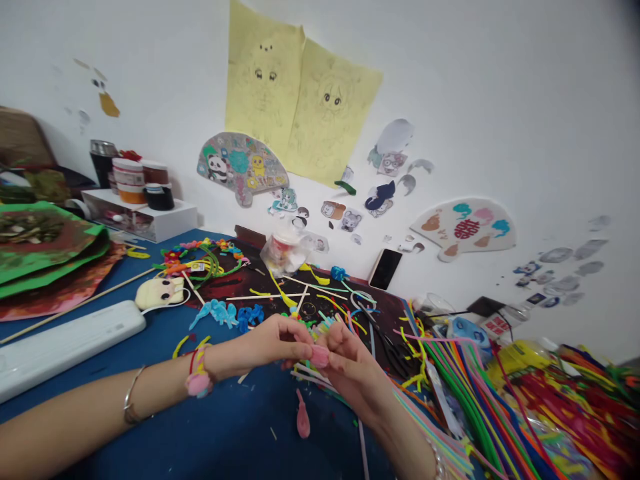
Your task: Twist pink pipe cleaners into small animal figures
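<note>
A small pink fuzzy piece [320, 356], which looks like bent pipe cleaner, is held up over the table between my two hands. The thumb and fingers of my left hand [287, 339] pinch its left side. From the right, my right hand [353, 363] grips the same piece with thumb and fingertips. Below them on the blue table lies a second pink pipe-cleaner piece [303, 419], looped with a thin stem. Just behind my fingers are loose pipe-cleaner bits, partly hidden by the hands.
Long pipe cleaners [465, 393] in many colours spread across the right side. Blue fuzzy shapes [220, 313] and thin wooden sticks [265, 297] lie beyond my hands. A phone [385, 269] leans against the wall. At left are a white elongated device [75, 343] and jars on a white shelf [173, 217].
</note>
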Available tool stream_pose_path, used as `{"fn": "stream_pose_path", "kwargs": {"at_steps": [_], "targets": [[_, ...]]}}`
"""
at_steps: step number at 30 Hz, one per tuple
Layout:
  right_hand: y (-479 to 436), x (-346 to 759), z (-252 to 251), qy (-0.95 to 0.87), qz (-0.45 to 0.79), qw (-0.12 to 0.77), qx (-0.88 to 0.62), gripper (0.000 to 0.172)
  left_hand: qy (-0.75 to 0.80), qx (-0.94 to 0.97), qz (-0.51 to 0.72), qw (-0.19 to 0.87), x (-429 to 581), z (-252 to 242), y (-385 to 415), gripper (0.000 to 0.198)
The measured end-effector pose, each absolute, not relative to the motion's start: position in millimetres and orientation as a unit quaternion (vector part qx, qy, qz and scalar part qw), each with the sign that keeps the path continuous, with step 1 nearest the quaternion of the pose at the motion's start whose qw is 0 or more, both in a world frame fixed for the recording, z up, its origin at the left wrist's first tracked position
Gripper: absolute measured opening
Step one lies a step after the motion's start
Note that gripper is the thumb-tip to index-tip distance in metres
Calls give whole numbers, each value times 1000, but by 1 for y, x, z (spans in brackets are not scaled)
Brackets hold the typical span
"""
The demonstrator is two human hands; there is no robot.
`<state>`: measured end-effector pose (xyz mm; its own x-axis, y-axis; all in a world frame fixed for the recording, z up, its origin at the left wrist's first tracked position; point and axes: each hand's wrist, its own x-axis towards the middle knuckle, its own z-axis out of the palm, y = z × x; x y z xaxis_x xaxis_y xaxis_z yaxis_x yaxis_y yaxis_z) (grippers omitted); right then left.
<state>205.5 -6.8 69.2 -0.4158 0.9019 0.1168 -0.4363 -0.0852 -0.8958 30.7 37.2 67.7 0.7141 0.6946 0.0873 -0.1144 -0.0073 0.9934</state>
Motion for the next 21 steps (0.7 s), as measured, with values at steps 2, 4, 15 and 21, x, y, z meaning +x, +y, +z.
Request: {"fn": "stream_pose_path", "kwargs": {"at_steps": [2,4,15,21], "targets": [[-6,203,69,-456,700,496,-238,32,226,650,303,659,31,66,39,27],[-5,202,67,-436,705,510,-230,31,228,659,299,652,30,65,42,27],[8,208,57,-414,727,502,-219,23,250,749,314,527,36,63,37,24],[9,207,54,-405,723,510,-229,21,272,875,360,174,30,55,35,20]]}}
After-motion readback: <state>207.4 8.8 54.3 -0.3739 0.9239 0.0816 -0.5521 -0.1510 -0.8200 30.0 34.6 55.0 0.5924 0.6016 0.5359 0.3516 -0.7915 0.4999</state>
